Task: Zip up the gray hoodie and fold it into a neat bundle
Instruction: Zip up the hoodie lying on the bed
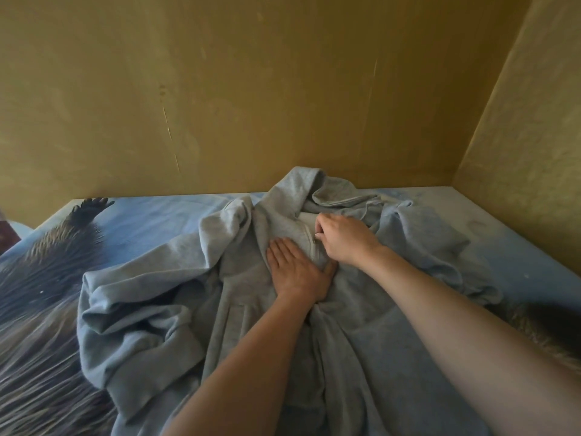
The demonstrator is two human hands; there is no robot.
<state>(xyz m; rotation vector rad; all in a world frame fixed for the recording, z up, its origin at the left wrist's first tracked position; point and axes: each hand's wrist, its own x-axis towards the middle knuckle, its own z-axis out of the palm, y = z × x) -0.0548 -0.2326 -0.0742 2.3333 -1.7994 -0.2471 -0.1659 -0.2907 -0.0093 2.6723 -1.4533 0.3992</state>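
Head view shows the right hand (341,240) near the collar of the gray hoodie (361,341), its fingers curled in so that thumb and forefinger pinch the small zipper pull (315,239). Just below and to the left, the left hand (298,272) lies flat with straight fingers, pressing the chest fabric down beside the zipper line. The zipper looks closed up to the pull, with only a short stretch open above it, so by my reading the zipping step is nearly finished and the folding has not begun. The risk from here is the slider catching: the cloth around the pull is puckered, and if the flat hand slackens, loose fabric could feed into the teeth and jam it, or the whole front could ride up with the pull instead of closing. The hoodie lies front-up across a bed covered by a blue printed bedsheet (151,215), its hood (317,187) bunched toward the yellow wall (251,89). The sleeve on the left is heaped in thick folds, the one on the right is crumpled too, and the body is creased throughout, so it will need smoothing before it bundles neatly.
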